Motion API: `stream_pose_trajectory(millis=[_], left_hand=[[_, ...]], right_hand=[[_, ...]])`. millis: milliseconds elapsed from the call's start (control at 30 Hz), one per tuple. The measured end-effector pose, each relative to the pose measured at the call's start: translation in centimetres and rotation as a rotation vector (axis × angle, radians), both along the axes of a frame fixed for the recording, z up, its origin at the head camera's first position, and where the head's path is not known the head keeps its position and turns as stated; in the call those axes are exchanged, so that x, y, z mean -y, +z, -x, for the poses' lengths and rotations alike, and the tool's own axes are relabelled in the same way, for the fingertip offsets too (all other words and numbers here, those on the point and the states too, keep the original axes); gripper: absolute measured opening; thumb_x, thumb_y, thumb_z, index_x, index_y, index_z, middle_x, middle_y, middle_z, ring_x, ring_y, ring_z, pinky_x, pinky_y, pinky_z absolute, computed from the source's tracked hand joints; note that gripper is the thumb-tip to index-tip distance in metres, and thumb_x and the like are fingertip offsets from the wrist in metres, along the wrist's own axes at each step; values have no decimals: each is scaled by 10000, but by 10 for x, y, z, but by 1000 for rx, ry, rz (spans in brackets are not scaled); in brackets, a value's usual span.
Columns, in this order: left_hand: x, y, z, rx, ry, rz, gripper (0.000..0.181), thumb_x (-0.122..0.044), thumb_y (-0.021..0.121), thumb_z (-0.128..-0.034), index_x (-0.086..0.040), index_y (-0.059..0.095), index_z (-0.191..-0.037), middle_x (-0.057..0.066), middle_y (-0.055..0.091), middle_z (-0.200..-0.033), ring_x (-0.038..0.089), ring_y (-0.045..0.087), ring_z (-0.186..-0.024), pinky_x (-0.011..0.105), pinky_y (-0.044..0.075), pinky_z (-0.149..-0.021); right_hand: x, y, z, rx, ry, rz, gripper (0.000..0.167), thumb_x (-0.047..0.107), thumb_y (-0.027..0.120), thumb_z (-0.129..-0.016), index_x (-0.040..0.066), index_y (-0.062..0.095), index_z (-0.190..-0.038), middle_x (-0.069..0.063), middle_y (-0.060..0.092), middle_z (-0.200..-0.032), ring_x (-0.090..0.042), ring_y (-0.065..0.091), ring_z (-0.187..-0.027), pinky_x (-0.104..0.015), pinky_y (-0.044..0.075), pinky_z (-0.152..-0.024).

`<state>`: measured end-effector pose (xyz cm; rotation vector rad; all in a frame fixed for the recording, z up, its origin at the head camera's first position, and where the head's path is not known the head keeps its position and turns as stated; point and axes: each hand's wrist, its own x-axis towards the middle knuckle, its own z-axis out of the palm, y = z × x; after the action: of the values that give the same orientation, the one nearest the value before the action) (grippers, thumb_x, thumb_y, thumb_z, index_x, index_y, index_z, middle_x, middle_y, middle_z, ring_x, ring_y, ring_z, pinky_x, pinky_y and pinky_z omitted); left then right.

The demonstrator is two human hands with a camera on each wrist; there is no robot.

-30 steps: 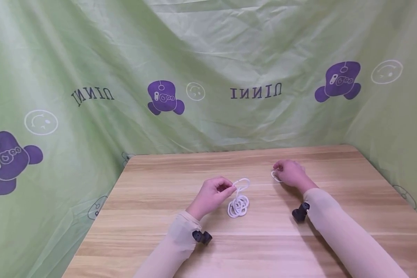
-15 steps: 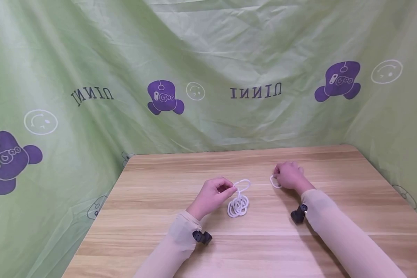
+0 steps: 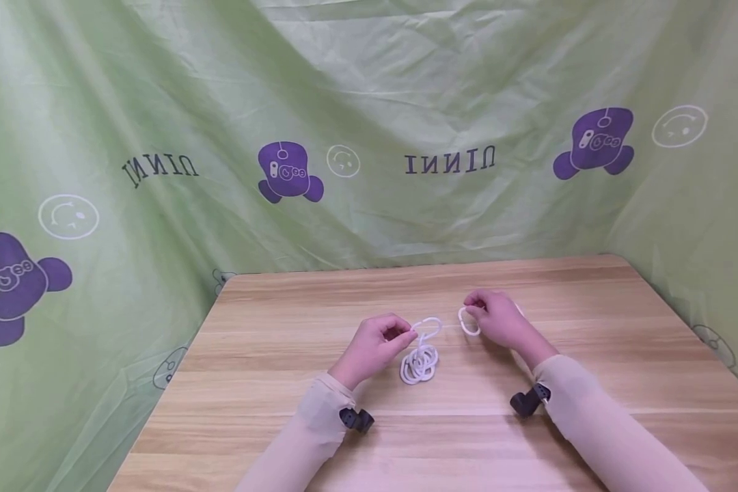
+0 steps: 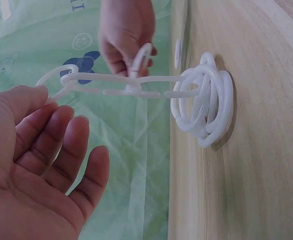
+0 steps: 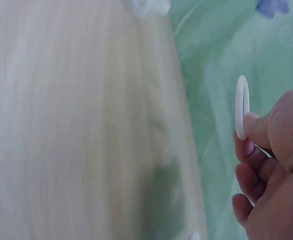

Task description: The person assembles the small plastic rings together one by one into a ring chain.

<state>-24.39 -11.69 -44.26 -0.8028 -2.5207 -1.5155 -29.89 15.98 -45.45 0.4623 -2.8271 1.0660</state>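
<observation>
My left hand (image 3: 372,348) pinches the end link of a white plastic chain (image 4: 104,77) between thumb and forefinger, the other fingers loosely bent. A few links hang from it down to a heap of chain links (image 3: 427,355) on the table. To the right, above the table, my right hand (image 3: 501,320) pinches a single white chain link (image 5: 239,107) with thumb and fingertips. That link stands apart from the chain, with a gap between them in the head view.
The wood-grain table (image 3: 270,383) carries another white piece (image 3: 519,309), mostly hidden behind the right hand. A green printed curtain (image 3: 369,232) hangs behind and along the sides. Each wrist wears a small black camera (image 3: 357,419).
My right hand has moved left with the single link, toward the chain. The left hand and the heap have stayed nearly in place.
</observation>
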Motion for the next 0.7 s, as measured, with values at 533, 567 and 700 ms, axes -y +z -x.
stream_pose_trajectory(millis=[533,567,700], left_hand=[[-2,2,-3,-13,-14,5,102,-178,711,-918,-76,715,-922,-58,651,-802,116,586,-721,289,523,-654],[-3,2,-3,-16,-16,5,103,-180,709,-919,-78,715,-922,-58,652,-804,111,586,-720,276,520,-651],[-3,1,-3,-18,-26,5,100,-178,707,-922,-79,715,-921,-58,654,-811,126,591,-725,284,521,-655]], right_hand=[[32,44,-45,-56,114,202,48,101,616,-965,75,656,-974,-13,573,-807,-188,502,-748,-351,436,-673],[33,45,-46,-53,113,206,47,103,618,-964,77,655,-973,-13,570,-807,-186,501,-745,-349,436,-669],[36,46,-50,-52,109,215,48,123,627,-961,88,657,-971,-12,570,-818,-183,499,-757,-348,435,-674]])
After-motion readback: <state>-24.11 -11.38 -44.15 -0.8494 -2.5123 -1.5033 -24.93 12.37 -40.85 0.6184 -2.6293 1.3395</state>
